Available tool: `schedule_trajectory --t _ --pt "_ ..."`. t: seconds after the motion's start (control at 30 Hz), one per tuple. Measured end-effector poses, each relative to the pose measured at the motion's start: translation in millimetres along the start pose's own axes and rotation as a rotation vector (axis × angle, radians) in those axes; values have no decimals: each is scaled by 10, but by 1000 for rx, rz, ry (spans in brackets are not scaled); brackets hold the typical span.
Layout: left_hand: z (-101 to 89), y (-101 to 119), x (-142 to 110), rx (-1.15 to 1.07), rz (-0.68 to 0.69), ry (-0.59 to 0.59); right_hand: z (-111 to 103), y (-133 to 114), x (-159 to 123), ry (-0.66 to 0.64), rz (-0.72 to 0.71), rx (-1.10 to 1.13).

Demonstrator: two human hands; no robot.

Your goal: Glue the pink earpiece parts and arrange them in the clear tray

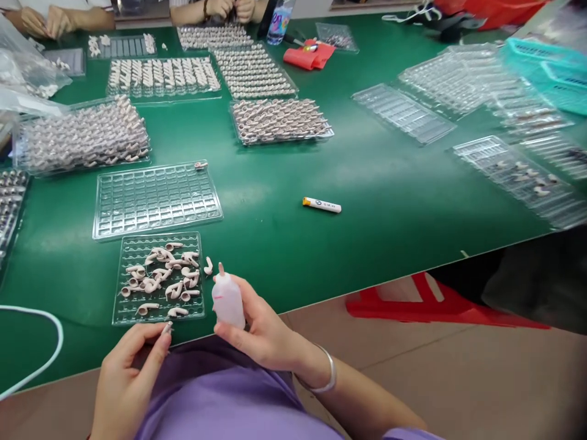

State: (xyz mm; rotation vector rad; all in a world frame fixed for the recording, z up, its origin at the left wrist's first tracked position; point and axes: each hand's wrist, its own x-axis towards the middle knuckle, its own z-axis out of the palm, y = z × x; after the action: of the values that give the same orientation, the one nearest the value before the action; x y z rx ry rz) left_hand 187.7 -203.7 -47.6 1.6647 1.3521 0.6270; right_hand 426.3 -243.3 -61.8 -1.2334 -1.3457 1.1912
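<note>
Right hand [263, 336] curled around a translucent bottle [229, 302], tip up — left hand [128, 363] pinching a small pale piece [167, 329].
Thumb and forefinger close on it near a clear tray [137, 244] of curved pieces [173, 289] — another piece [208, 266] lies beside on the green table [266, 244].

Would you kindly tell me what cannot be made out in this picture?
Head view: much of the small part, covered by the left hand.
Head view: some fingers of the right hand, behind the bottle.
Head view: lettering on the white tube, too small.
Head view: the dark tray, cut off by the left edge.
</note>
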Motion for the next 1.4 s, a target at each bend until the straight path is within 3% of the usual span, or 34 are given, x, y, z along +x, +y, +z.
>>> schedule_trajectory --t 0.17,0.4,0.53,0.63,0.77,0.87,1.2,1.4 --pt "30 66 -18 -75 -79 4 133 66 -140 31 -6 64" --pt "-22 60 -93 -17 -115 4 77 47 -178 38 -245 -191" --pt "-39 45 -112 -20 -129 -13 108 82 -246 87 -203 -222" --pt "-14 58 -118 86 34 61 136 87 -272 103 -184 -211" --pt "20 -20 -138 440 449 252 140 54 -238 121 -257 -214" --pt "7 -116 -148 640 634 263 138 45 -203 120 -346 -252" --pt "-29 -194 -156 746 680 239 164 75 -177 48 -477 -440" --pt "17 -145 -116 724 734 294 183 85 -168 84 -533 -458"
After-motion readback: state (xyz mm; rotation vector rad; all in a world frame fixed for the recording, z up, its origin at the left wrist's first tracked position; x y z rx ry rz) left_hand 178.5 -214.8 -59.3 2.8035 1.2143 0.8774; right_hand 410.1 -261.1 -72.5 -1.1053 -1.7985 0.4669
